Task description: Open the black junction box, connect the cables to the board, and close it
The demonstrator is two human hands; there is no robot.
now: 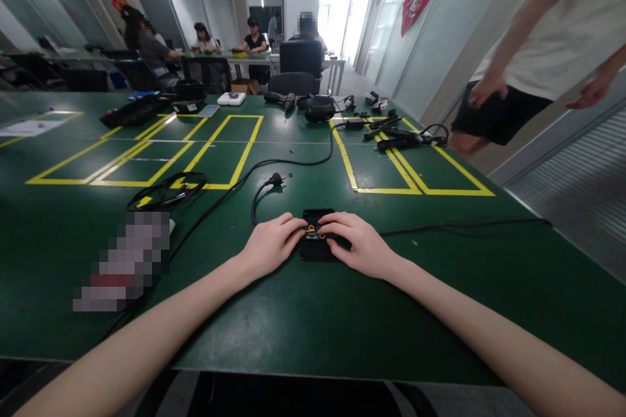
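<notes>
Between my hands, in the head view, an opened black plastic case (317, 253) lies on the green table (274, 332). A small circuit board (312, 233) with copper-yellow ring-shaped parts sits inside it. My left hand (267, 246) has its fingertips pinched at the board's left end. At the right end, my right hand (362, 249) bends its fingers over the board, thumb lower down by the case. Fingertips partly cover the board. Beyond my left hand lies a black power plug (276, 180), its cord curving down toward the case. Another black cord (464, 224) runs off rightward.
At left are a coiled black cable (169, 190) and a pixelated object (124, 260). Farther back lie a power drill (283, 101), a tangle of cables (405, 133) and a black tray (134, 111). A person (552, 45) stands at right; several others sit behind.
</notes>
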